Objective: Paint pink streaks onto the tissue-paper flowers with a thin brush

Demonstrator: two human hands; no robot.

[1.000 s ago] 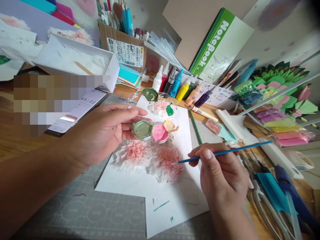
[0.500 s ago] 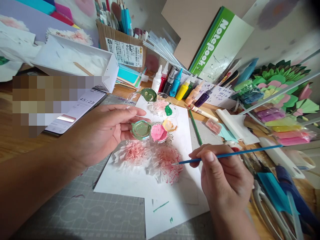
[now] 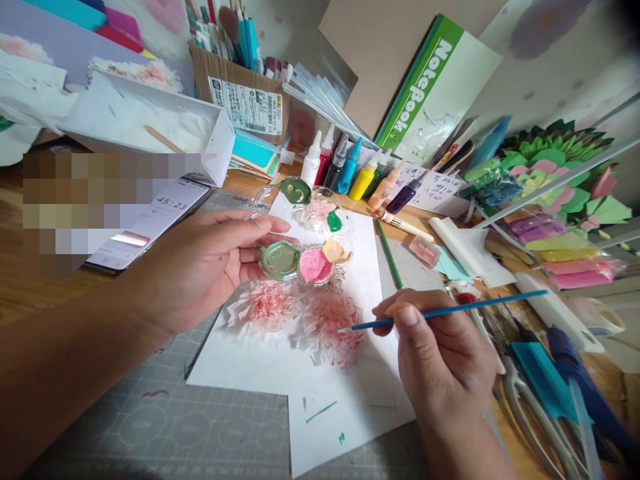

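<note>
My left hand (image 3: 220, 257) grips the edge of a clear paint palette (image 3: 345, 203), held above the paper. Its round wells hold dark green, bright green, muted green, pink and yellow-orange paint. In my right hand (image 3: 440, 353) is a thin blue paintbrush (image 3: 470, 309), pinched between thumb and fingers. The brush tip points left, over or against a ruffled paper flower (image 3: 333, 327) with pink and red edges; contact is hard to tell. A second pink and white paper flower (image 3: 265, 307) lies to its left. Both rest on white paper sheets (image 3: 345, 413).
A grey cutting mat (image 3: 200, 427) lies under the sheets. Paint bottles (image 3: 360, 177) line the back. On the left are a phone (image 3: 160, 220) and a white box (image 3: 220, 143). Scissors (image 3: 535, 413) and other tools lie at right. A green pencil (image 3: 389, 253) sits beside the paper.
My right hand and the brush have shifted slightly left, the tip staying over the right flower. The left hand and palette look almost unchanged; the whole view has moved a little.
</note>
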